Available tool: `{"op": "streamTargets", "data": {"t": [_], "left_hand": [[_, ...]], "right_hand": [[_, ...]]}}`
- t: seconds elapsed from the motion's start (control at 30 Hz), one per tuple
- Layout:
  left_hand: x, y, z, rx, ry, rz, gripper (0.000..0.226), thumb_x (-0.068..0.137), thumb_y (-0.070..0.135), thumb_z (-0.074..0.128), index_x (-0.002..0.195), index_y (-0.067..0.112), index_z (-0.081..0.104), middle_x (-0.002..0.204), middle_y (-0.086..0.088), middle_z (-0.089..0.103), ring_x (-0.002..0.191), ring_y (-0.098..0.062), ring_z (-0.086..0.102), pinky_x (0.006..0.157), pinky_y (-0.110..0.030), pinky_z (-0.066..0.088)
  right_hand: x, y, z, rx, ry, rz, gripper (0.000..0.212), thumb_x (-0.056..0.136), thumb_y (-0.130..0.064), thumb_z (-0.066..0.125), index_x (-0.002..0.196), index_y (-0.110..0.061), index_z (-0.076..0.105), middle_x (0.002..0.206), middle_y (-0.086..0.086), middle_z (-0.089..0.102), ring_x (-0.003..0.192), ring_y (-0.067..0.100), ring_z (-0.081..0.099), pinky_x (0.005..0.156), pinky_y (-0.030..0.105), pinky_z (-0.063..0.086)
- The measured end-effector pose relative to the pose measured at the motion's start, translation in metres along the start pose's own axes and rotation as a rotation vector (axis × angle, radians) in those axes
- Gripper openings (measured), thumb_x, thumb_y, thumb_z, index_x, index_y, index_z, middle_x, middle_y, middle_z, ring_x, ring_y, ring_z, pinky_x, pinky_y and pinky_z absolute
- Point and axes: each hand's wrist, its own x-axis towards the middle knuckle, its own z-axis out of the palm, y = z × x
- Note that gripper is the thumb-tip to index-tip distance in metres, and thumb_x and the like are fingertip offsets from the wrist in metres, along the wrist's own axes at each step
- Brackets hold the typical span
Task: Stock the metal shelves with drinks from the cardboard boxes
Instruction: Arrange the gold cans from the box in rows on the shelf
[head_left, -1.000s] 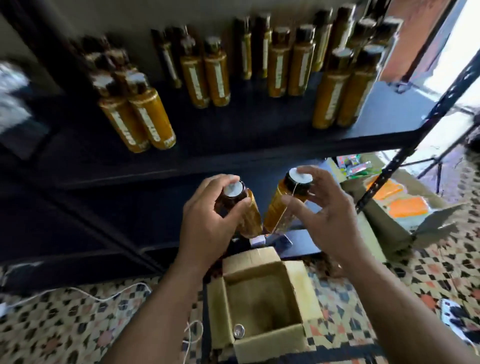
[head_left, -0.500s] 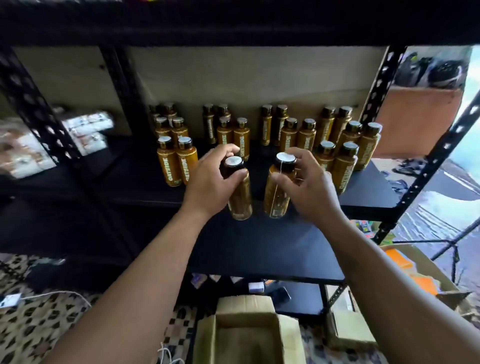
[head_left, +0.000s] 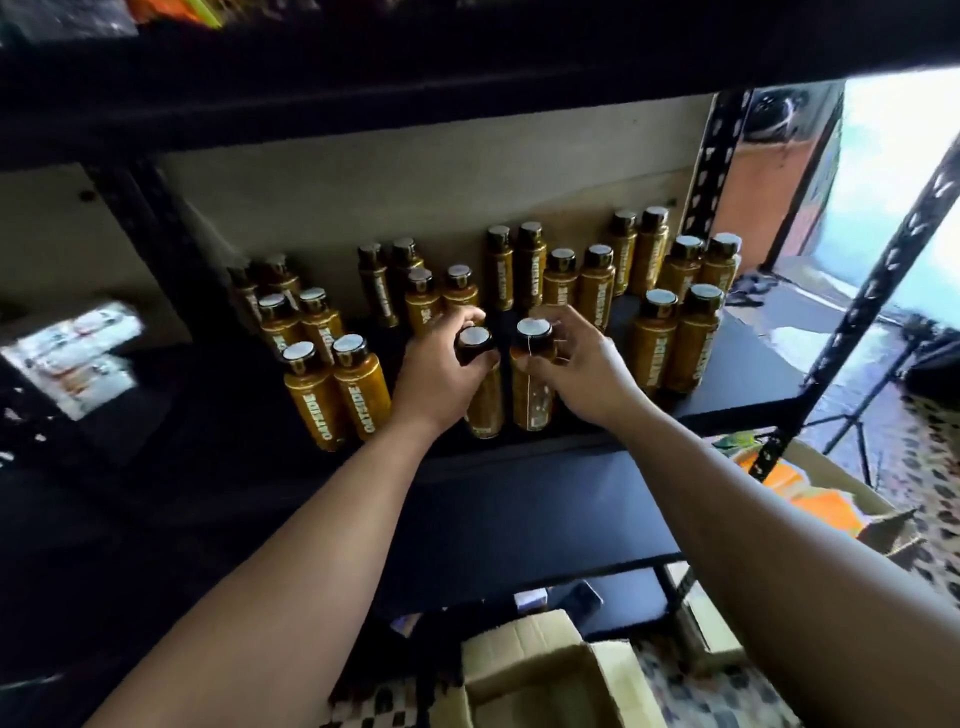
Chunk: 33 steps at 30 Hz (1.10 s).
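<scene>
Two amber drink bottles stand side by side near the front edge of the black metal shelf (head_left: 737, 384). My left hand (head_left: 441, 374) grips the left bottle (head_left: 483, 400) just under its cap. My right hand (head_left: 582, 374) grips the right bottle (head_left: 532, 389) at its neck and shoulder. Both bottles look upright, with their bases at or just above the shelf surface. Several more amber bottles (head_left: 335, 395) stand in paired rows behind and on both sides. An open cardboard box (head_left: 524, 670) lies on the floor below, between my forearms.
A lower black shelf (head_left: 519, 519) juts out under my arms. Perforated black uprights (head_left: 883, 275) frame the right side. A second open box holding orange packs (head_left: 821, 504) sits on the patterned floor at right. White packets (head_left: 78, 358) lie on the neighbouring shelf at left.
Both hands lifted a bottle each from above the floor box up to the shelf and moved them inward between the standing rows. My view tilted upward.
</scene>
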Motion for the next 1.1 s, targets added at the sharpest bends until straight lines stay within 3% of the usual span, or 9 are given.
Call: {"op": "streamTargets", "data": {"t": [0.07, 0.2, 0.3, 0.43, 0.6, 0.73, 0.83, 0.97, 1.1], "left_hand": [[0.007, -0.006, 0.005, -0.027, -0.029, 0.006, 0.041, 0.090, 0.028, 0.074, 0.129, 0.022, 0.060, 0.127, 0.001, 0.065, 0.119, -0.013, 0.058, 0.099, -0.039, 0.052], [0.016, -0.009, 0.014, -0.045, -0.021, 0.013, 0.040, 0.092, 0.026, 0.073, 0.129, 0.020, 0.061, 0.129, 0.002, 0.063, 0.118, -0.007, 0.053, 0.095, -0.026, 0.046], [0.021, -0.009, 0.020, -0.064, -0.011, -0.014, 0.036, 0.092, 0.028, 0.073, 0.126, 0.023, 0.061, 0.127, 0.004, 0.064, 0.115, -0.005, 0.054, 0.092, -0.021, 0.044], [0.022, -0.009, 0.021, -0.039, -0.013, -0.044, 0.033, 0.093, 0.025, 0.072, 0.125, 0.022, 0.066, 0.133, 0.009, 0.060, 0.118, 0.004, 0.047, 0.089, -0.001, 0.031], [0.016, -0.014, 0.020, -0.077, 0.006, -0.076, 0.034, 0.093, 0.023, 0.073, 0.127, 0.025, 0.069, 0.133, 0.010, 0.054, 0.118, 0.001, 0.048, 0.088, 0.004, 0.032], [0.015, -0.012, 0.020, -0.111, -0.012, -0.084, 0.033, 0.094, 0.025, 0.071, 0.127, 0.028, 0.067, 0.132, 0.010, 0.060, 0.118, 0.000, 0.051, 0.094, -0.010, 0.042], [0.018, -0.013, 0.016, -0.108, -0.034, -0.096, 0.034, 0.095, 0.026, 0.070, 0.128, 0.030, 0.066, 0.130, 0.014, 0.060, 0.117, 0.004, 0.050, 0.095, -0.014, 0.042], [0.021, -0.017, 0.014, -0.059, -0.043, -0.094, 0.034, 0.093, 0.029, 0.072, 0.126, 0.031, 0.067, 0.132, 0.011, 0.060, 0.118, -0.006, 0.052, 0.095, -0.026, 0.045], [0.025, -0.021, 0.018, -0.083, -0.027, -0.115, 0.033, 0.090, 0.034, 0.075, 0.123, 0.032, 0.069, 0.129, 0.007, 0.059, 0.116, -0.008, 0.053, 0.095, -0.030, 0.049]], "right_hand": [[0.004, 0.005, 0.004, 0.002, -0.005, 0.025, 0.045, 0.087, -0.028, 0.080, 0.123, -0.042, 0.058, 0.116, -0.013, 0.070, 0.101, 0.011, 0.070, 0.088, 0.046, 0.061], [0.017, 0.015, 0.004, 0.042, -0.022, 0.021, 0.044, 0.089, -0.028, 0.080, 0.124, -0.040, 0.057, 0.116, -0.010, 0.071, 0.100, 0.018, 0.071, 0.085, 0.048, 0.062], [0.029, 0.020, 0.000, 0.042, -0.064, 0.022, 0.047, 0.087, -0.029, 0.082, 0.125, -0.040, 0.057, 0.121, -0.014, 0.069, 0.104, 0.009, 0.069, 0.090, 0.044, 0.061], [0.041, 0.025, -0.010, 0.053, -0.131, 0.016, 0.048, 0.084, -0.033, 0.084, 0.124, -0.039, 0.059, 0.127, -0.014, 0.066, 0.111, 0.008, 0.066, 0.090, 0.042, 0.061], [0.056, 0.031, -0.014, 0.008, -0.147, -0.037, 0.029, 0.092, -0.035, 0.076, 0.117, -0.040, 0.064, 0.124, -0.012, 0.070, 0.118, 0.008, 0.064, 0.100, 0.044, 0.055], [0.060, 0.031, -0.014, 0.007, -0.176, -0.079, 0.040, 0.088, -0.038, 0.079, 0.122, -0.047, 0.060, 0.122, -0.014, 0.067, 0.113, 0.009, 0.065, 0.094, 0.038, 0.057], [0.062, 0.030, -0.010, -0.075, -0.174, -0.146, 0.037, 0.089, -0.041, 0.077, 0.125, -0.040, 0.066, 0.120, -0.012, 0.064, 0.107, 0.010, 0.064, 0.090, 0.036, 0.056], [0.062, 0.030, -0.008, -0.040, -0.164, -0.142, 0.035, 0.093, -0.036, 0.073, 0.128, -0.035, 0.069, 0.123, -0.012, 0.068, 0.111, 0.005, 0.064, 0.096, 0.039, 0.057], [0.058, 0.027, -0.008, -0.003, -0.162, -0.129, 0.035, 0.100, -0.023, 0.065, 0.134, -0.030, 0.067, 0.134, -0.010, 0.066, 0.123, 0.003, 0.059, 0.104, 0.032, 0.053]]}}
